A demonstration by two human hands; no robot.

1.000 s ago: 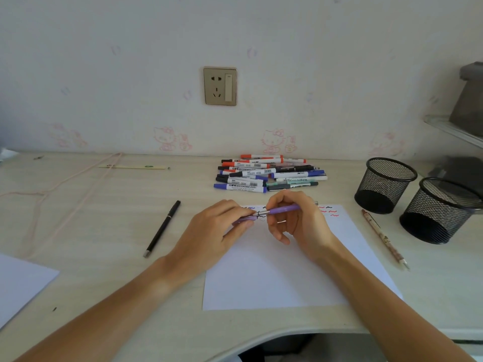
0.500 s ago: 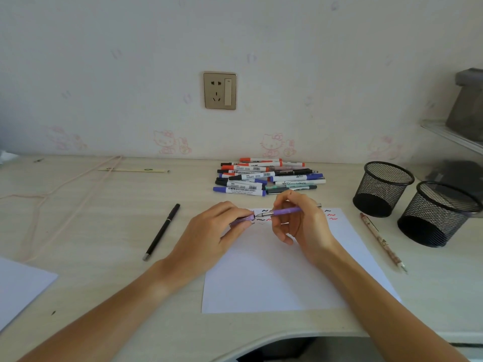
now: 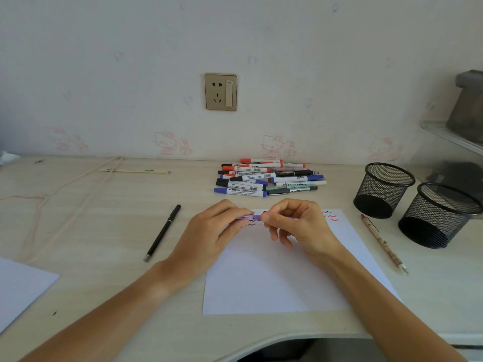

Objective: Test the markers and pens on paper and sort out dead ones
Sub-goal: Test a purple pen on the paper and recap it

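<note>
Purple pen (image 3: 250,218): held above the far edge of the paper sheet (image 3: 274,273), pinched at one end by the left hand (image 3: 217,231) and at the other by the right hand (image 3: 295,226), both with fingers curled round it. Whether the cap is being fitted or pulled cannot be told. Black and red squiggles (image 3: 329,216) are seen on the sheet. Untested pile of markers (image 3: 266,178) is laid farther off; two mesh cups (image 3: 384,190) stand at right. Judged step: capping after a test. A sorting decision is called for next.
</note>
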